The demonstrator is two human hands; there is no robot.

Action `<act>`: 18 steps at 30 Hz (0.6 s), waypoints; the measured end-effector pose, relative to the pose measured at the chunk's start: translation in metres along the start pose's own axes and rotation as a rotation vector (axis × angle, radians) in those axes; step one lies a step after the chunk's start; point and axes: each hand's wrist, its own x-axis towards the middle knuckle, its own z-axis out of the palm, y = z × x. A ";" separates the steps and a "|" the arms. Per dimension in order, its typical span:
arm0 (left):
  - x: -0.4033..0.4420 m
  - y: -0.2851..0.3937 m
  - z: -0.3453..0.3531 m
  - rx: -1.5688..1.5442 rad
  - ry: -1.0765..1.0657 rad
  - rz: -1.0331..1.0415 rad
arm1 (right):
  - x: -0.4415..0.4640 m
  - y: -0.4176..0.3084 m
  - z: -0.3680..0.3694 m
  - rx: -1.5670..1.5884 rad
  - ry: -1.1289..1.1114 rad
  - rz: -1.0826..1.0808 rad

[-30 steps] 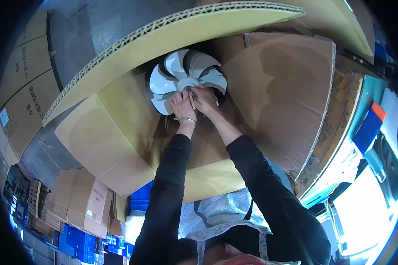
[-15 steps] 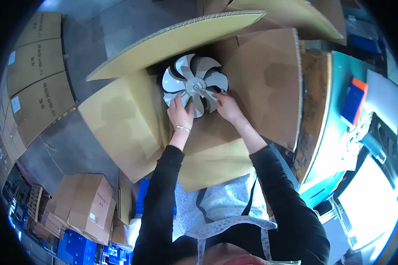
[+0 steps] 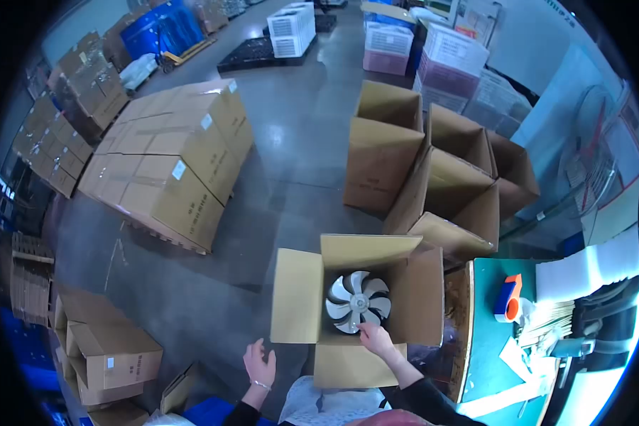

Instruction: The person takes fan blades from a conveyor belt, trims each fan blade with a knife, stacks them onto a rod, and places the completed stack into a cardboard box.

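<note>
A whitish fan blade wheel (image 3: 360, 303) with several curved blades and a round hub sits inside an open cardboard box (image 3: 296, 298). At the wheel's lower edge is my right hand (image 3: 378, 339), its fingers curled closed on a blade. My left hand (image 3: 260, 363) is outside the box, to its lower left, with the fingers apart and nothing in them. A bracelet circles the left wrist. What lies beneath the wheel is hidden.
To the right, a green-topped table (image 3: 484, 312) carries an orange and blue tape dispenser (image 3: 508, 298). Several open cartons (image 3: 383, 153) stand beyond the box. Stacked closed cartons (image 3: 170, 156) are at upper left, and another open carton (image 3: 113, 355) at lower left.
My left hand has left the fan wheel and moved out of the box to the left. My right hand stays at the wheel. The view has tilted up, showing more floor.
</note>
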 end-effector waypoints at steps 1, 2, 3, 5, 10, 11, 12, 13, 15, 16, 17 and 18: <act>-0.017 -0.002 -0.019 -0.001 0.038 -0.054 | 0.006 -0.019 -0.004 -0.022 -0.031 -0.048; -0.036 -0.005 -0.033 -0.026 0.059 -0.094 | 0.011 -0.033 -0.005 -0.050 -0.042 -0.105; -0.053 -0.010 -0.043 -0.056 0.080 -0.134 | 0.019 -0.047 -0.006 -0.084 -0.052 -0.163; -0.086 -0.028 -0.055 -0.126 0.126 -0.210 | 0.026 -0.082 -0.011 -0.153 -0.086 -0.244; -0.131 -0.096 -0.078 -0.275 0.254 -0.319 | 0.036 -0.176 0.014 -0.292 -0.214 -0.291; -0.129 -0.114 -0.087 -0.305 0.265 -0.345 | 0.039 -0.192 0.031 -0.299 -0.234 -0.302; -0.124 -0.136 -0.098 -0.313 0.306 -0.343 | 0.044 -0.208 0.053 -0.315 -0.261 -0.319; -0.122 -0.161 -0.110 -0.315 0.342 -0.350 | 0.050 -0.223 0.080 -0.326 -0.299 -0.333; -0.125 -0.213 -0.146 -0.248 0.427 -0.324 | 0.049 -0.262 0.142 -0.350 -0.430 -0.368; -0.116 -0.224 -0.177 -0.193 0.500 -0.320 | 0.049 -0.300 0.170 -0.309 -0.444 -0.453; -0.117 -0.237 -0.206 -0.061 0.647 -0.157 | 0.050 -0.336 0.197 -0.293 -0.528 -0.563; -0.136 -0.264 -0.216 -0.212 0.631 -0.430 | 0.052 -0.386 0.219 -0.150 -0.591 -0.724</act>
